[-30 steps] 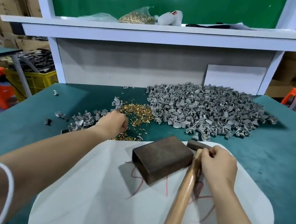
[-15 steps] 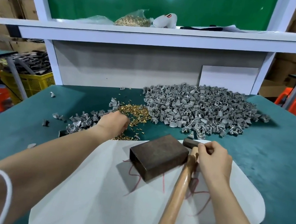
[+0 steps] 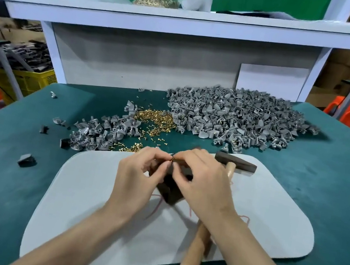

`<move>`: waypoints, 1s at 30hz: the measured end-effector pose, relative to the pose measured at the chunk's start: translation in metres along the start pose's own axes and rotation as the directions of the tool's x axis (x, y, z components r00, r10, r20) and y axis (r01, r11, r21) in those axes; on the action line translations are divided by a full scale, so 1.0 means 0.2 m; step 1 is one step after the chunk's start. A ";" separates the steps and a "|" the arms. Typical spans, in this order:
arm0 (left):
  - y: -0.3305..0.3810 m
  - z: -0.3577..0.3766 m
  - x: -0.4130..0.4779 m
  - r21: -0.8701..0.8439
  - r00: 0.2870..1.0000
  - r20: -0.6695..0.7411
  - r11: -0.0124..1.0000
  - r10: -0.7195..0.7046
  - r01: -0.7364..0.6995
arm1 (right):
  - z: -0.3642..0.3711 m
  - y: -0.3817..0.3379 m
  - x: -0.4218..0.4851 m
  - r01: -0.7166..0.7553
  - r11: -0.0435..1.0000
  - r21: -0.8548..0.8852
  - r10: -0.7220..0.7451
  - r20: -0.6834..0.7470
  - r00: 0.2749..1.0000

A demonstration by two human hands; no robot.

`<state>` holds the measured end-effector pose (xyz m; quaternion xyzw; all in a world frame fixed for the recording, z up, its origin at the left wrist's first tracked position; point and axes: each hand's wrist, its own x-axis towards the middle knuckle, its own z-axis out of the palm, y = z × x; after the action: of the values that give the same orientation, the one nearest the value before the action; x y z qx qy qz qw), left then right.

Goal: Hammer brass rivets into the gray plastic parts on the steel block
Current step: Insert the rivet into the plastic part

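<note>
pinching a small piece (image 3: 172, 159) (too tiny to identify) between left hand (image 3: 140, 173) and right hand (image 3: 199, 182) over the steel block (image 3: 169, 192), hammer (image 3: 194, 252) lying alongside.

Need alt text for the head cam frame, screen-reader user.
The left hand and right hand pinch a small piece together above a steel block on a white mat. A wooden-handled hammer lies unheld beside it; gray plastic parts and brass rivets are heaped behind.
</note>
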<state>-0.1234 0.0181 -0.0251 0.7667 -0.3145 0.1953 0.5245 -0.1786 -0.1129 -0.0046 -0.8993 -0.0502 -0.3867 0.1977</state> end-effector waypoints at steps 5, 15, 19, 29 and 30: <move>-0.02 0.00 -0.01 0.006 0.995 -0.018 0.995 0.102 -0.102 | 0.00 -0.05 -0.01 -0.044 0.991 -0.127 0.033 -0.082 0.996; 0.00 0.00 -0.02 -0.291 0.999 0.051 0.956 -0.010 0.025 | 0.02 -0.04 -0.01 -0.239 0.927 0.288 0.269 -0.069 0.961; 0.01 0.01 -0.02 -0.322 0.996 0.086 0.946 -0.011 0.038 | 0.02 -0.06 -0.01 -0.320 0.821 0.474 0.348 0.030 0.937; -0.01 0.02 -0.02 -0.302 0.995 0.077 0.949 -0.069 0.090 | 0.03 -0.05 -0.01 -0.401 0.730 0.554 0.427 0.088 0.900; 0.00 0.02 -0.02 -0.315 0.994 0.073 0.944 -0.076 0.095 | 0.03 -0.05 -0.02 -0.399 0.727 0.559 0.425 0.090 0.901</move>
<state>-0.1252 0.0151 -0.0295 0.6907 -0.3237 0.0962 0.6394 -0.1792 -0.1016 -0.0074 -0.7796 0.0429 -0.3205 0.5364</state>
